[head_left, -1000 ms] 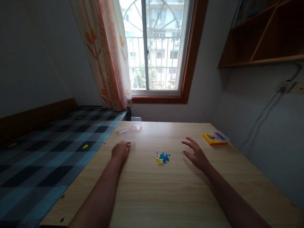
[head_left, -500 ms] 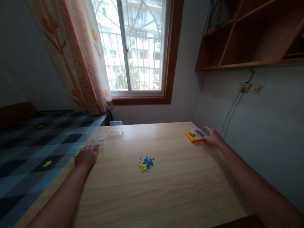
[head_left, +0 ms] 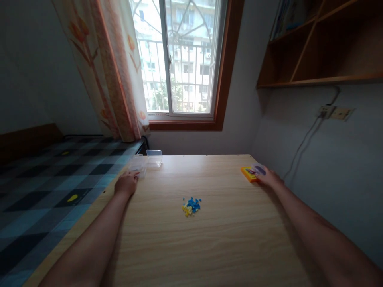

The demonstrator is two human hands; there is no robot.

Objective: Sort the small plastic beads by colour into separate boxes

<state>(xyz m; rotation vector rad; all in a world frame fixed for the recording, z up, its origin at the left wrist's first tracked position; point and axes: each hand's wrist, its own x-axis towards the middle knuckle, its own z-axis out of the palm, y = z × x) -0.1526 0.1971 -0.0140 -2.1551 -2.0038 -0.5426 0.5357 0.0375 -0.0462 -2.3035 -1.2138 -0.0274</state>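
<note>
Right hand (head_left: 269, 178) now on orange box (head_left: 248, 174), left hand (head_left: 126, 184) at tub (head_left: 137, 165), beads (head_left: 191, 206) between

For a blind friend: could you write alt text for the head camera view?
A person's bare arms reach across a wooden table: the left hand touches a clear plastic box at the far left edge, the right hand an orange box at the far right. A small pile of blue and yellow pieces lies between them.
</note>
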